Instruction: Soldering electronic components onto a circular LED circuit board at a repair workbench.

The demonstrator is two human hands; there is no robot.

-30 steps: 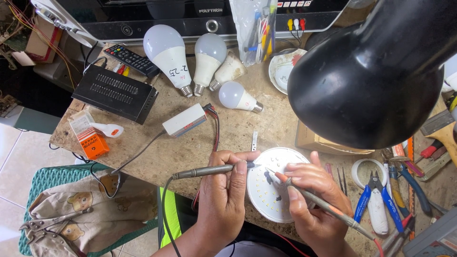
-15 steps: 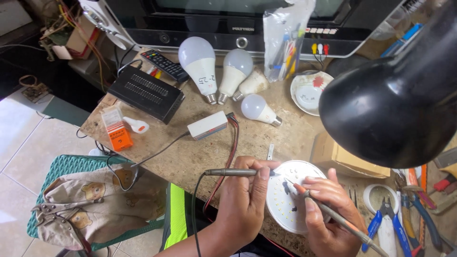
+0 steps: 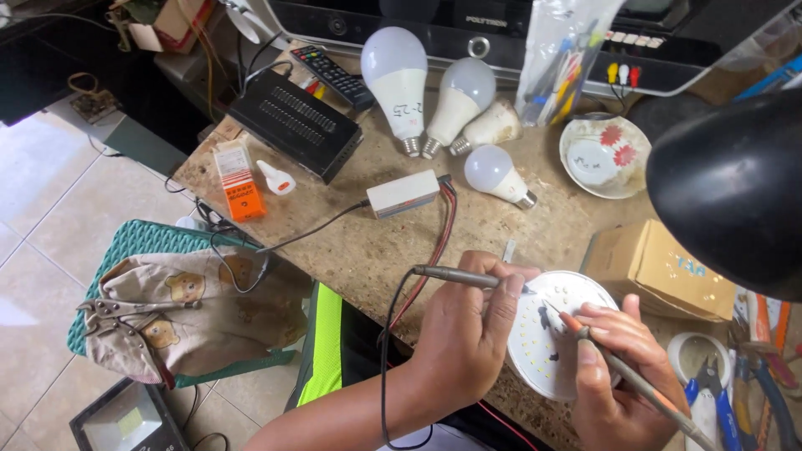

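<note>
Gripping: left hand (image 3: 468,334) curled round a slim grey probe (image 3: 455,276), fingers closed on its shaft, thumb along the side; tip reaches past the fingertips onto the white round LED board (image 3: 555,334).
Right hand: right hand (image 3: 622,372) holds a second probe with an orange collar (image 3: 618,367) pencil-fashion, fingers closed on it, point aimed up and left onto the board's face.
Board: lies flat on the speckled worktop (image 3: 351,242), directly under both sets of fingertips; right fingers rest on its near edge.
Leads: a dark cable (image 3: 388,351) trails back from the left probe past the wrist.
Beyond the fingers: white adapter box (image 3: 403,193) with red and black wires; four white bulbs (image 3: 451,108); black set-top box (image 3: 295,123); remote (image 3: 332,77); flowered dish (image 3: 606,156).
Right of the fingers: cardboard box (image 3: 660,267), blue-handled pliers (image 3: 710,401).
In the way: black lamp shade (image 3: 735,184) looms over the right side, hiding part of the bench.
</note>
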